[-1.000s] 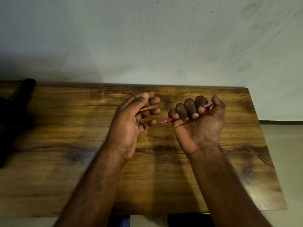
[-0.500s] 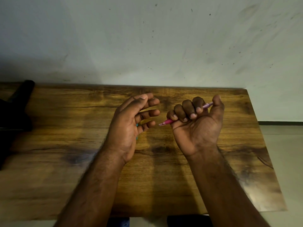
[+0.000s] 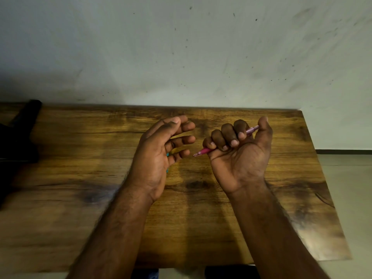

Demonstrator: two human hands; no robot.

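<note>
change: honestly almost nothing moved over the last second. Both hands sit in the same spots above the table, and the pen has the same tilt. So whatever's being done with that pen looks paused rather than moving along, at least that's my read.

right hand (image 3: 239, 156): palm up, four fingers wrapped tight round a pink pen (image 3: 203, 152), thumb standing up at the far end of it. Held clear above the wood.

pen: lies crosswise in that fist, tip poking out toward the other hand, the paler back end sticking out by the thumb.

left hand (image 3: 159, 154): loose, fingers gently bent and spread, gripping nothing I can make out. Its fingertips are near the pen tip but not touching.

teal bit (image 3: 167, 155): small sliver of teal peeking out behind the left palm. Too hidden to say what it is, or whether the hand touches it.

table (image 3: 60, 198): wooden top, under both forearms.

dark object (image 3: 18, 137): black shape on the far left edge, can't tell what.

wall (image 3: 181, 57): pale, speckled with little marks, right behind the table.

count: two hands, one pen, one teal scrap, one table, one dark thing.
</note>
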